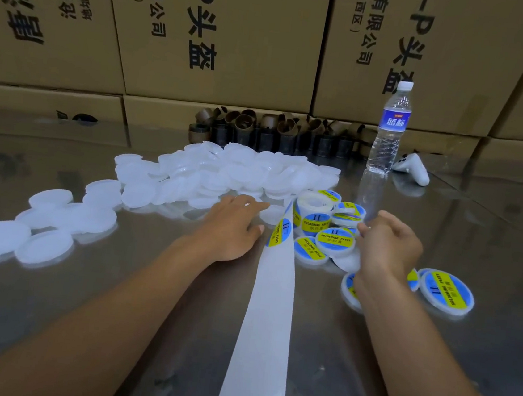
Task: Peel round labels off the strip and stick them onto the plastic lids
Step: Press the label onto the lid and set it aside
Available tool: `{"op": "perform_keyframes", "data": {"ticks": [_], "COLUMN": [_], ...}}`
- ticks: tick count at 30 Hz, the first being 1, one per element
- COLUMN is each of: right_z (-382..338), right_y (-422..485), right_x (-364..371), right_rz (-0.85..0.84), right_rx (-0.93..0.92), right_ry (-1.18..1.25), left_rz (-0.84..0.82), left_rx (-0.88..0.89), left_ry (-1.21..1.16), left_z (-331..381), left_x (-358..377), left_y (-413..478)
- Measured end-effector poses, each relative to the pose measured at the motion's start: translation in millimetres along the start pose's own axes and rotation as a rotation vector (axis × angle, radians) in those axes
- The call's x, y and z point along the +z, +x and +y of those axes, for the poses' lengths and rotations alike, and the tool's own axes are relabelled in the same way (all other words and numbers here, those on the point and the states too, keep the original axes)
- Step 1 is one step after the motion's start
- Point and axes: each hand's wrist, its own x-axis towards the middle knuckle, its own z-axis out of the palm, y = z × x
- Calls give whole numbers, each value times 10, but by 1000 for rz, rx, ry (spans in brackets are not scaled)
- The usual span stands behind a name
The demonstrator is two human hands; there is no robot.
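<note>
Standing upright beyond labelled lids [334, 241], capped bottle [390, 130].

A clear plastic water bottle [390, 127] with a blue label stands upright on the shiny metal table [49, 304], a white handheld controller [413, 168] lying just beside it. Behind, brown cardboard tube cores [277, 131] cluster against stacked, printed cardboard boxes [226, 33].

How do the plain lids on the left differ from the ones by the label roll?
The plain lids are bare, cloudy white; the labelled lids carry blue-and-yellow round stickers. The plain lids form a big heap left of the strip; the labelled lids make a smaller cluster right of it. Both are round plastic.
</note>
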Motion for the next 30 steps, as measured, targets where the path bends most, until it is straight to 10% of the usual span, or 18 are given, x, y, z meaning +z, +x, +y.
{"op": "perform_keyframes", "data": {"ticks": [17,30], "right_z": [8,62], "right_y": [-90,-405], "right_x": [30,102], "right_rz": [-142,-678], "right_rx": [-153,-459], "right_ry": [-82,-323], "left_rz": [89,84], "left_rx": [15,-230], "left_ry": [-33,-1666], "left_z": [-12,217], "left_x": [-99,-301], "left_y": [-137,-369]}}
